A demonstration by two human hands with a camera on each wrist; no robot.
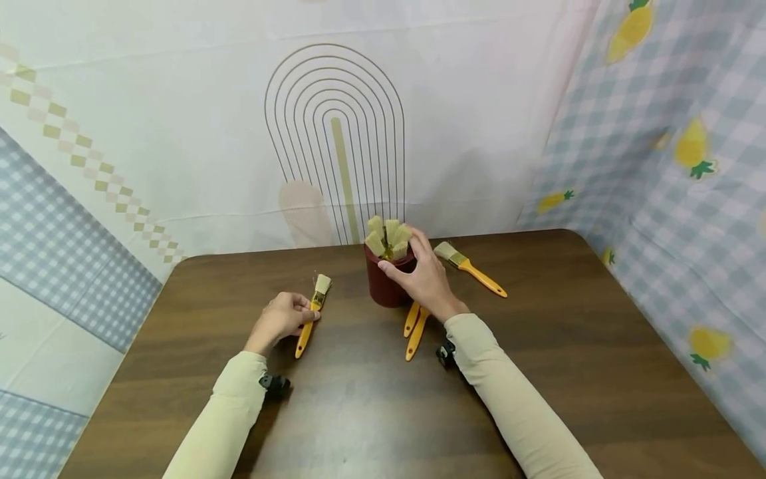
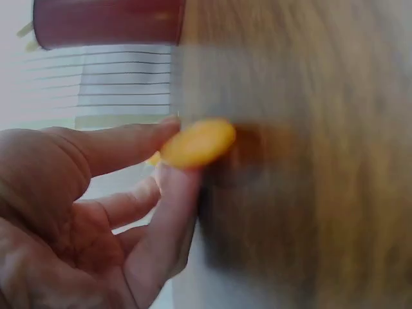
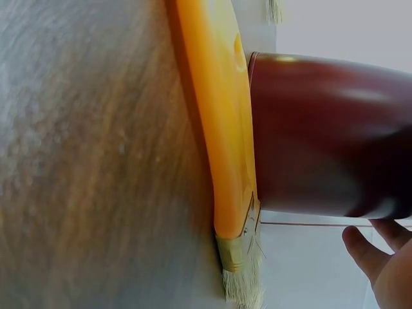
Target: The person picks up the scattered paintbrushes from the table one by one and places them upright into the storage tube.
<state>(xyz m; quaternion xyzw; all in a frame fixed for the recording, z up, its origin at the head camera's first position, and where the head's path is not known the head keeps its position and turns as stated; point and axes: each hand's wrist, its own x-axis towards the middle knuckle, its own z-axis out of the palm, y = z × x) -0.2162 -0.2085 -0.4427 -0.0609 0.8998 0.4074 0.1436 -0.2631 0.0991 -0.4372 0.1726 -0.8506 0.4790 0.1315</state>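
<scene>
My left hand (image 1: 286, 314) pinches a paintbrush (image 1: 304, 338) by its yellow handle between thumb and fingers, low over the table, bristles pointing away. In the left wrist view the handle's end (image 2: 199, 143) shows between the fingertips. A dark red cup (image 1: 383, 289) stands upright with several brushes in it, pale bristles (image 1: 375, 245) up. My right hand (image 1: 427, 279) holds the cup at its right side, thumb at the front of the rim and fingers beside the bristles. Under that wrist, two yellow-handled brushes (image 1: 417, 338) lie in front of the cup, partly hidden.
Another paintbrush (image 1: 481, 278) lies right of the cup, its bristles toward the back. The brown wooden table (image 1: 359, 412) ends at a patterned cloth wall (image 1: 479, 120) behind, with checked cloth (image 1: 676, 219) at the right.
</scene>
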